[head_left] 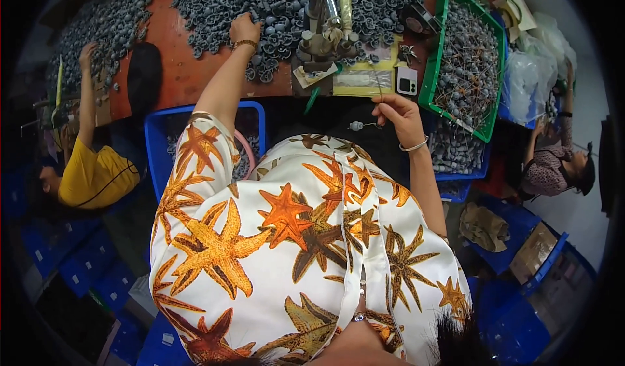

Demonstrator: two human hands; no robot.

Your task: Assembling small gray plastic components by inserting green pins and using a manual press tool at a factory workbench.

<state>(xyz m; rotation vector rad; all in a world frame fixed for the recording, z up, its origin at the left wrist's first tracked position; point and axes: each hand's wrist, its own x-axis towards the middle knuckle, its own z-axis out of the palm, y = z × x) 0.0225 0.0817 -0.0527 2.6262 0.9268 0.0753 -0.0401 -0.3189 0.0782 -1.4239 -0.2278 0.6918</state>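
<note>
My left hand (244, 30) reaches forward into a large heap of small grey plastic parts (215, 5) on the table. Its fingers curl down among the parts, and whatever they grip is hidden. Nearer my body, my right hand (398, 116) pinches a thin wire between thumb and fingers. One stretch of wire stands up above the fingertips. A small grey plastic part (355, 126) hangs to the left of the hand, seemingly on the wire's bent end. Between my hands stands a metal bench press (319, 37) with a wrapped handle (345, 5).
On the right, a green crate (430, 73) holds grey parts with wires, above a blue bin of more parts. A blue bin (151, 138) stands below my left arm. A phone (407, 80) lies by the press. People work at both sides, one in a yellow shirt (97, 174).
</note>
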